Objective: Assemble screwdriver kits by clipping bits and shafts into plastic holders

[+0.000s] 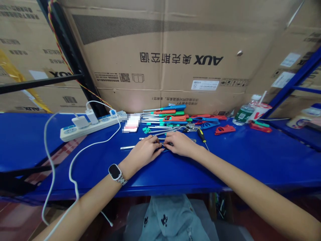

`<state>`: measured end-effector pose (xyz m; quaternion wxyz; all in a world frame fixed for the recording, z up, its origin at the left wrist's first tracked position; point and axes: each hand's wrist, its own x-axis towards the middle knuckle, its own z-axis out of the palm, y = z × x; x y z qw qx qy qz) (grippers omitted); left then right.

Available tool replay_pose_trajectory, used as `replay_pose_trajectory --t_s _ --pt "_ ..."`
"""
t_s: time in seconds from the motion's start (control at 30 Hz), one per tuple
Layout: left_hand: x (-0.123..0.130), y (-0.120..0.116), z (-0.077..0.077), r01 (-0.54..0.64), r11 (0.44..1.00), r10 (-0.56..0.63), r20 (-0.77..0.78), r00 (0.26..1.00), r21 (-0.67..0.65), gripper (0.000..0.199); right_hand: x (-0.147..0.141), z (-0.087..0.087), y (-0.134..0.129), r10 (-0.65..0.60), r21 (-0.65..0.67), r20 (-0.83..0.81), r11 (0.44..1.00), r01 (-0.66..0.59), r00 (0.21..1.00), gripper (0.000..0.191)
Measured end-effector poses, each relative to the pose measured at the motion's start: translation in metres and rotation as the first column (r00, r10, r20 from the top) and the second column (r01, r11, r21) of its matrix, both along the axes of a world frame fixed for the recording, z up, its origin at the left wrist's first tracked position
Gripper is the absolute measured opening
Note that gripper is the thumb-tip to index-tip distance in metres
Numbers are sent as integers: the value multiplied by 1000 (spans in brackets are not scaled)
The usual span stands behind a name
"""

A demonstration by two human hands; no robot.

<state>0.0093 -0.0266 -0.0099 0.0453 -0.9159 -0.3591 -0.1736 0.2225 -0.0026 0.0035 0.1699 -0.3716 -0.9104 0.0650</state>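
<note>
Over the blue table, my left hand [144, 149] and my right hand [177, 144] meet with fingertips pinched together. Both close on a small part, mostly hidden by the fingers; a bit of blue plastic [165, 150] shows just below them. A metal lighter tube [127, 147] sticks out to the left from behind my left hand; whether that hand touches it I cannot tell. Behind the hands lies a pile of long-necked lighters with orange [173, 118], blue [179, 107] and green handles. To the right of my right hand rests a yellow-and-black screwdriver [201, 135].
Red handle shells [225, 130] and blue ones [210, 124] lie right of the pile. A white power strip [75, 132] with chargers and trailing cables [72, 167] occupies the left. Farther right stand a green-labelled bottle [242, 114] and a cup [259, 110]. Cardboard [160, 40] walls the back.
</note>
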Motion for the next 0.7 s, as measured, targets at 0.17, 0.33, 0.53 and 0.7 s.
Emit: replay_pose_trajectory --t_s 0.17,0.33,0.53,0.7 --pt "0 1 0 -40 999 40 20 999 -37 28 -4 0 -3 -52 34 13 998 52 999 13" --pt "-1 1 0 -49 998 50 30 998 -31 32 -4 -9 -9 -198 -65 -116 979 192 973 10" --pt "-2 1 1 -52 998 53 -40 998 38 32 -6 -11 1 -271 -248 -195 943 220 942 10" --pt "-4 4 2 -7 992 22 -122 992 123 33 -7 -4 13 -247 -351 -144 918 184 958 12"
